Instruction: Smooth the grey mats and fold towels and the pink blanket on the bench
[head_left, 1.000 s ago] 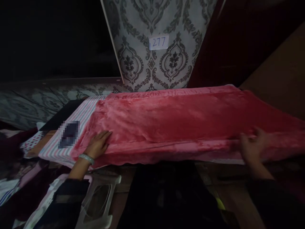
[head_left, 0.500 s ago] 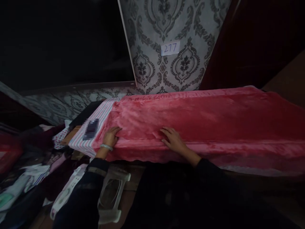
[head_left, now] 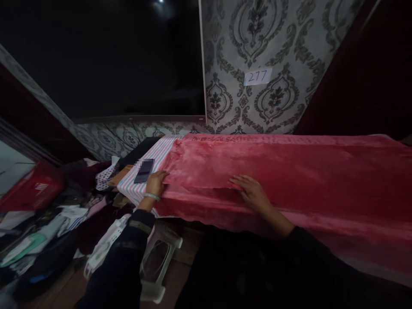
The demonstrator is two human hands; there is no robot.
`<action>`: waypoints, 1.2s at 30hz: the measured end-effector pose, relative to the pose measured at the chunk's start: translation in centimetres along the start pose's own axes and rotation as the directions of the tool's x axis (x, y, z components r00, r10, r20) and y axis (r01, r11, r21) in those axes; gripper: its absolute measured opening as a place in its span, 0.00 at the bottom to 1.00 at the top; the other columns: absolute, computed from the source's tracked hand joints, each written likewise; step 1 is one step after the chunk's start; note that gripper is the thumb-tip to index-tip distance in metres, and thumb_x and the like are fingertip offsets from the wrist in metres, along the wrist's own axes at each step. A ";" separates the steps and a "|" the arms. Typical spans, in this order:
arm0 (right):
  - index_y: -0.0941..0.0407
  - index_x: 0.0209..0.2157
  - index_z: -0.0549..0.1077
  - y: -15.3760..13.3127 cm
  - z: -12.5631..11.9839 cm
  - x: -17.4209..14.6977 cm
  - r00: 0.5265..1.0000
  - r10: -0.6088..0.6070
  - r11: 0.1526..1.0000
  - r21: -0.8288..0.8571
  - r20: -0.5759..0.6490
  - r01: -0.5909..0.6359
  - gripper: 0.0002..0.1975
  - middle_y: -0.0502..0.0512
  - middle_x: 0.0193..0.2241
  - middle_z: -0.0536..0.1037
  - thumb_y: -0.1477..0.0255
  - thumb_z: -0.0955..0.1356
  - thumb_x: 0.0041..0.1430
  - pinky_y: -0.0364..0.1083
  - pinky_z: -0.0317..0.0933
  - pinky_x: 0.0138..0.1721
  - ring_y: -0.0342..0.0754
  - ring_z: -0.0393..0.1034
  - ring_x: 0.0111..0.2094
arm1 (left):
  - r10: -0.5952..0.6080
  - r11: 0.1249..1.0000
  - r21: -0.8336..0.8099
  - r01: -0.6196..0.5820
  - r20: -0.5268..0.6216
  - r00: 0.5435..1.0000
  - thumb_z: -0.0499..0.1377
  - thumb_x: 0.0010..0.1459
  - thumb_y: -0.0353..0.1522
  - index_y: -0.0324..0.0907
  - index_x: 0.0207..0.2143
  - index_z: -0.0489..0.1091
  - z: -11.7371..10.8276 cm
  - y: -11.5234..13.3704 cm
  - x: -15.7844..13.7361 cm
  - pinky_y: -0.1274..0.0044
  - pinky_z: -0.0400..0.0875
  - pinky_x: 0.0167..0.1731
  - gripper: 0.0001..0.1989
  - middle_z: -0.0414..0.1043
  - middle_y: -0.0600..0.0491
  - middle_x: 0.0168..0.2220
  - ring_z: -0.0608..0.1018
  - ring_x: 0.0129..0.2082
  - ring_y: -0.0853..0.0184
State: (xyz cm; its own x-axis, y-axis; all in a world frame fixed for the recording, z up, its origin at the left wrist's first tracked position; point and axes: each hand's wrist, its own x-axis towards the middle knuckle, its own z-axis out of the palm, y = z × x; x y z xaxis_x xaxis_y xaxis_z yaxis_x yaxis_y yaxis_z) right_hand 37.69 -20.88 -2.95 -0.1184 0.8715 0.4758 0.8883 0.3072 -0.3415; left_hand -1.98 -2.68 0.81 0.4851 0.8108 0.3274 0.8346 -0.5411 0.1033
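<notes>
A red plush blanket lies over a long surface in front of me, its near side hanging down. My left hand, with a bracelet at the wrist, grips the edge of the blanket's folded layer at its left end. Further right, my right hand has the same edge between thumb and fingers; the thumb is partly hidden. Between the hands the edge stands slightly raised. Beneath the blanket's left end shows a striped cloth, and a dark phone rests on it beside my left hand.
A television hangs above left, and a paper marked 277 is on the patterned wall. At left are piled clothes and a red basket. Below me stand a pale plastic stool and a white power strip.
My view has swung left, so everything appears further right. The folded edge between my hands has risen a little, and my fingers have closed on it.
</notes>
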 end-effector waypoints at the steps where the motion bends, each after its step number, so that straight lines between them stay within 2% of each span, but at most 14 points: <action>1: 0.47 0.62 0.71 0.0 0.0 -0.3 1.000 -0.017 1.000 -0.006 0.002 0.017 0.30 0.51 0.60 0.73 0.79 0.61 0.61 0.60 0.59 0.64 0.52 0.65 0.63 | 0.000 1.000 0.014 0.001 -0.017 1.000 0.52 0.47 0.22 0.40 0.52 0.78 -0.2 -0.4 -0.5 0.63 0.68 0.60 0.30 0.77 0.45 0.56 0.75 0.59 0.55; 4: 0.49 0.60 0.74 0.1 0.7 -1.6 0.997 -0.041 0.998 -0.042 0.062 0.044 0.29 0.53 0.61 0.73 0.79 0.61 0.60 0.60 0.61 0.63 0.54 0.64 0.63 | 0.027 0.998 0.053 -0.025 -0.024 0.999 0.51 0.48 0.22 0.41 0.55 0.76 0.0 -1.2 -2.5 0.62 0.65 0.61 0.32 0.75 0.44 0.58 0.73 0.61 0.55; 7: 0.50 0.59 0.75 0.3 1.8 -2.8 0.993 -0.023 0.996 -0.087 0.113 0.033 0.27 0.56 0.61 0.72 0.78 0.62 0.61 0.61 0.63 0.61 0.57 0.65 0.63 | 0.036 0.997 0.068 -0.039 0.041 0.999 0.53 0.48 0.22 0.43 0.57 0.75 0.7 -1.3 -4.2 0.61 0.65 0.62 0.33 0.73 0.45 0.60 0.70 0.64 0.55; 14: 0.50 0.61 0.74 0.8 2.5 -2.8 0.993 -0.013 0.995 -0.097 0.121 0.025 0.30 0.56 0.63 0.69 0.79 0.62 0.57 0.63 0.61 0.63 0.58 0.63 0.63 | -0.057 0.996 0.077 0.048 0.120 0.991 0.53 0.48 0.21 0.41 0.59 0.73 0.6 -0.9 -4.4 0.59 0.66 0.62 0.34 0.69 0.43 0.63 0.67 0.65 0.52; 21: 0.52 0.62 0.73 0.6 2.0 -2.9 0.996 -0.032 0.997 -0.072 0.087 0.038 0.30 0.56 0.64 0.69 0.79 0.61 0.59 0.60 0.59 0.65 0.57 0.62 0.65 | -0.061 0.998 0.025 0.060 0.053 0.997 0.51 0.50 0.21 0.42 0.60 0.72 0.4 -1.5 -6.2 0.58 0.62 0.66 0.35 0.70 0.46 0.63 0.67 0.65 0.53; 25: 0.52 0.60 0.74 0.8 2.0 -3.5 0.989 -0.043 0.993 -0.101 0.143 0.058 0.26 0.58 0.64 0.68 0.76 0.62 0.62 0.62 0.60 0.63 0.60 0.63 0.64 | -0.063 0.998 0.013 0.062 0.062 0.996 0.50 0.52 0.21 0.41 0.60 0.73 0.4 -1.6 -7.1 0.60 0.63 0.66 0.33 0.69 0.46 0.63 0.68 0.65 0.55; 28: 0.51 0.61 0.74 1.4 2.3 -3.8 0.985 -0.047 0.994 -0.090 0.165 0.062 0.25 0.58 0.63 0.69 0.74 0.62 0.64 0.63 0.61 0.62 0.59 0.62 0.65 | -0.061 0.998 -0.013 0.062 0.025 0.998 0.50 0.53 0.22 0.40 0.59 0.73 0.4 -1.6 -7.6 0.60 0.65 0.65 0.31 0.70 0.45 0.63 0.70 0.63 0.56; 32: 0.49 0.59 0.75 1.8 2.3 -3.9 0.986 -0.070 0.996 -0.041 0.151 0.077 0.22 0.58 0.61 0.71 0.71 0.62 0.67 0.64 0.62 0.62 0.59 0.63 0.64 | -0.074 0.996 -0.048 0.074 -0.001 0.997 0.52 0.50 0.22 0.43 0.58 0.73 0.6 -2.0 -8.3 0.57 0.66 0.64 0.33 0.70 0.46 0.63 0.72 0.61 0.55; 36: 0.51 0.56 0.78 1.1 1.2 -3.5 0.985 -0.106 0.994 0.003 0.134 0.107 0.20 0.58 0.57 0.76 0.64 0.62 0.70 0.63 0.64 0.61 0.59 0.67 0.61 | -0.074 0.992 -0.097 0.075 0.015 0.997 0.54 0.46 0.26 0.45 0.56 0.75 -0.1 -3.1 -8.6 0.55 0.63 0.65 0.33 0.70 0.48 0.63 0.70 0.64 0.53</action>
State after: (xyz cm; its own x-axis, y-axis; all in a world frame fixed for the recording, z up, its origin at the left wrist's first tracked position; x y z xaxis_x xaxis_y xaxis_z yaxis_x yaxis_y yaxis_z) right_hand 38.54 -23.15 -6.01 -0.2703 0.8774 0.3964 0.8694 0.3993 -0.2909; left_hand -8.72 -7.98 -2.24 0.4258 0.8518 0.3052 0.8395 -0.4977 0.2180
